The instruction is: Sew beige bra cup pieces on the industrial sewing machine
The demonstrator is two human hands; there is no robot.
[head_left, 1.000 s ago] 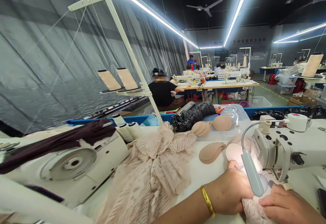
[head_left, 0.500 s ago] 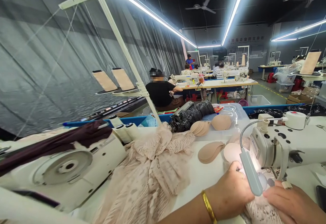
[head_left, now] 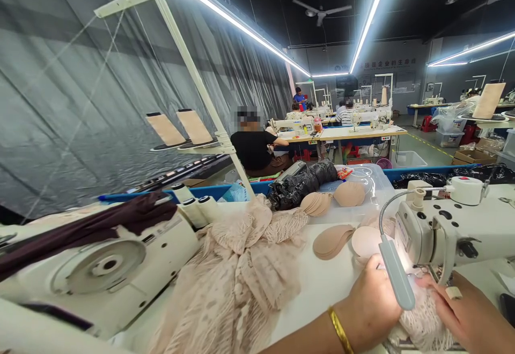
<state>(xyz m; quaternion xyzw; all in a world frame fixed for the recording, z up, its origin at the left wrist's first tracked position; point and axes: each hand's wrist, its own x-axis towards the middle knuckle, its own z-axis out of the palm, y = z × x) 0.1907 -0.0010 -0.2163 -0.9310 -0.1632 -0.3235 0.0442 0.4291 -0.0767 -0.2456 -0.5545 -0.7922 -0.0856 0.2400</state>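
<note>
At the needle end of a white sewing machine (head_left: pixel 475 225), both hands are on a piece of pale beige lace fabric (head_left: pixel 426 319). My left hand (head_left: pixel 374 303), with a gold bangle at its wrist, is closed with curled fingers at the fabric's left edge. My right hand (head_left: pixel 469 311) pinches the lace on the other side, close under the machine head. A grey gooseneck lamp (head_left: pixel 396 276) lights the spot and hides the left fingertips and part of the fabric. Just beyond the left hand lies a pale rounded pad (head_left: pixel 368 241).
More beige lace (head_left: pixel 241 279) is heaped across the table's middle. Stacked beige pads (head_left: pixel 332 241) lie behind it, near a clear plastic bin (head_left: pixel 374 182) and a black plastic bundle (head_left: pixel 306 182). A second machine (head_left: pixel 108 263) stands at left. A person in black (head_left: pixel 253 147) sits ahead.
My right hand has shifted and turned, its thumb now raised near the needle, showing more lace between the hands. My left hand has moved slightly right.
</note>
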